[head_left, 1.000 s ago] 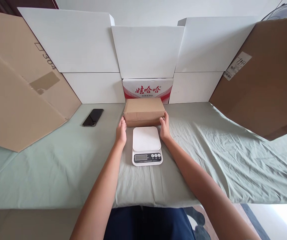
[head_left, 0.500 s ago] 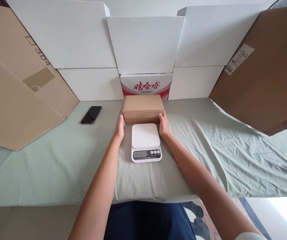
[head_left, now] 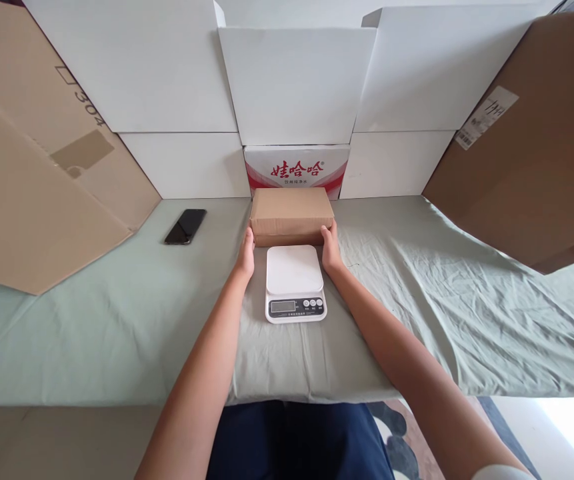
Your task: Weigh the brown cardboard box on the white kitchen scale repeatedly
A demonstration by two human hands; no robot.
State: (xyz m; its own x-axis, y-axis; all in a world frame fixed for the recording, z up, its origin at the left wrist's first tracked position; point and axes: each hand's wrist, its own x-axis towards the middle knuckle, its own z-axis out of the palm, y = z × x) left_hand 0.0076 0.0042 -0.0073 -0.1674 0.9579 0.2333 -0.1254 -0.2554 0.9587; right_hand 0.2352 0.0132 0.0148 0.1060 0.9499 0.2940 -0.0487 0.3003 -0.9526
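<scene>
From the head camera I see a small closed brown cardboard box [head_left: 291, 215] lying on the pale green cloth [head_left: 117, 320], just behind the white digital kitchen scale [head_left: 295, 283]. My left hand [head_left: 245, 257] presses flat against the box's left end, and my right hand [head_left: 331, 248] against its right end, clasping it between them. A black phone [head_left: 185, 226] lies well left of the scale. A red-and-white printed carton [head_left: 297, 171] stands behind the box.
</scene>
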